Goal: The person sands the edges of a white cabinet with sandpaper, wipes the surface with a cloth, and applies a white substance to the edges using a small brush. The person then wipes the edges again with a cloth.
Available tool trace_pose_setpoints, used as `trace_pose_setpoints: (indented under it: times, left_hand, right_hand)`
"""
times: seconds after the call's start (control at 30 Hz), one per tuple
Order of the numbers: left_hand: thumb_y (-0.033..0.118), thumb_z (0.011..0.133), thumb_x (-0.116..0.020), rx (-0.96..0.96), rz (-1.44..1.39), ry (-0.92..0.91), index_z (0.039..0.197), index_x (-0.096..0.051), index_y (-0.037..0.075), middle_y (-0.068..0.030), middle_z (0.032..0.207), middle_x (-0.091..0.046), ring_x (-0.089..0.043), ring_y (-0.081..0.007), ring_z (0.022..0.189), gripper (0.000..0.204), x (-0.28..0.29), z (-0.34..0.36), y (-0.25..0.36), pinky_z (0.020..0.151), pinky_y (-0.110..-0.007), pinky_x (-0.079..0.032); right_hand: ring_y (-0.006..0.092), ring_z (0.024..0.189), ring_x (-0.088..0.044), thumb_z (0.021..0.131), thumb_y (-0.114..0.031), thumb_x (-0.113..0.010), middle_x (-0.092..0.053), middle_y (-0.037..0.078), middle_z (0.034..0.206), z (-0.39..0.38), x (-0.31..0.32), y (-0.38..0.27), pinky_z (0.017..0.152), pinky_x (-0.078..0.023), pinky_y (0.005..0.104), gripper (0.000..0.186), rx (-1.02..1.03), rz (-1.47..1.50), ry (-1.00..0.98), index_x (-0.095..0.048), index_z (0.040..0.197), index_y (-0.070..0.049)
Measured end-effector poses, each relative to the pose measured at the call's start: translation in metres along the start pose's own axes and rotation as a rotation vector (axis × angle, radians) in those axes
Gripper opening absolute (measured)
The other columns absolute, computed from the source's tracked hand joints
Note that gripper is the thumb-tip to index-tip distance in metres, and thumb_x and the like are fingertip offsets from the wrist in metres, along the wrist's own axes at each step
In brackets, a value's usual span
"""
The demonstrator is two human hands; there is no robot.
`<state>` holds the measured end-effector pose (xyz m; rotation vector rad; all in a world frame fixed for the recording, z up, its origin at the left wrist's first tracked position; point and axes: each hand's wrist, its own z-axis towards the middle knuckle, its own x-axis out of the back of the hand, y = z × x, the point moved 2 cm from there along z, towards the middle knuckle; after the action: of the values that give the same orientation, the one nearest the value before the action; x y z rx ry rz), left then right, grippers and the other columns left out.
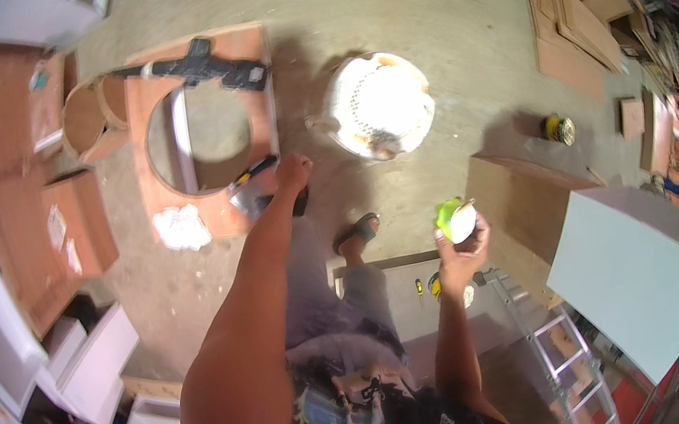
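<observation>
My left hand (295, 171) is closed beside a black-and-yellow tool (251, 173) on the board (141, 136) with a large round cutout; what it grips, if anything, is unclear. A white crumpled item (180, 228) lies on that board's lower corner, and a long black tool (203, 65) lies across its top. My right hand (463, 255) holds a small green container (451, 218) with white contents and a thin stick on its rim. Ahead on the floor stands a white round stool-like object (379, 105).
Wooden cabinet parts (8, 200) and white units line the left. At right are a pale box cabinet (625, 274), an aluminium ladder (568, 362), a yellow-and-black can (558, 129) and stacked boards (572, 37). A round wooden form (80, 119) stands beside the cutout board.
</observation>
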<state>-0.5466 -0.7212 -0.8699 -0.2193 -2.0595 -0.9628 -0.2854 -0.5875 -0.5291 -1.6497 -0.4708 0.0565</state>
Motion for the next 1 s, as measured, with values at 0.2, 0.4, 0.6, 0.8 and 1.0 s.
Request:
trace_pose_setpoints:
  times: [0.2,0.4,0.6,0.8,1.0]
  left_hand:
    - [0.008,0.086,-0.065,-0.250,-0.097,-0.116,0.140,-0.050,0.007,-0.0256,0.132,-0.055,-0.054,-0.0419,0.121,0.056,-0.083,0.133,0.123,0.098,-0.047,-0.046]
    - [0.016,0.094,-0.061,-0.510,0.442,-0.115,0.123,-0.057,0.007,-0.0198,0.117,-0.059,-0.065,-0.0388,0.102,0.030,-0.091,0.181,0.153,0.084,-0.051,-0.054]
    - [0.021,0.094,-0.061,-0.683,0.451,-0.189,0.105,-0.056,0.005,-0.0181,0.107,-0.060,-0.067,-0.0389,0.091,0.020,-0.066,0.146,0.144,0.078,-0.052,-0.054]
    - [0.036,0.094,-0.062,-0.609,0.436,-0.294,0.101,-0.057,0.004,-0.0202,0.111,-0.062,-0.065,-0.0399,0.092,0.034,-0.077,0.127,0.117,0.078,-0.053,-0.052]
    - [0.018,0.087,-0.070,-0.503,0.243,-0.012,0.102,-0.056,0.001,-0.0221,0.108,-0.061,-0.063,-0.0434,0.094,0.026,-0.090,0.123,0.132,0.081,-0.053,-0.051]
  right_hand:
    - [0.0164,0.113,-0.060,0.071,-0.013,-0.090,-0.065,0.007,0.117,-0.004,0.019,0.011,0.100,-0.048,0.0347,0.062,-0.024,-0.154,0.188,-0.059,0.123,-0.001]
    - [0.0143,0.116,-0.059,0.077,-0.013,-0.088,-0.065,0.008,0.121,-0.022,0.070,0.039,0.104,-0.045,0.0323,0.062,-0.186,-0.039,0.244,-0.057,0.128,-0.001]
    - [0.0150,0.117,-0.059,0.078,-0.014,-0.088,-0.065,0.008,0.122,-0.044,0.060,0.046,0.104,-0.045,0.0328,0.063,-0.161,0.014,0.285,-0.054,0.130,0.000]
    - [0.0140,0.114,-0.061,0.079,-0.015,-0.087,-0.066,0.008,0.120,-0.045,0.066,0.044,0.102,-0.047,0.0331,0.063,-0.135,0.019,0.235,-0.055,0.131,-0.001]
    - [0.0137,0.113,-0.061,0.079,-0.015,-0.087,-0.068,0.007,0.118,-0.061,0.075,0.050,0.100,-0.047,0.0331,0.063,-0.153,0.097,0.238,-0.055,0.131,-0.002]
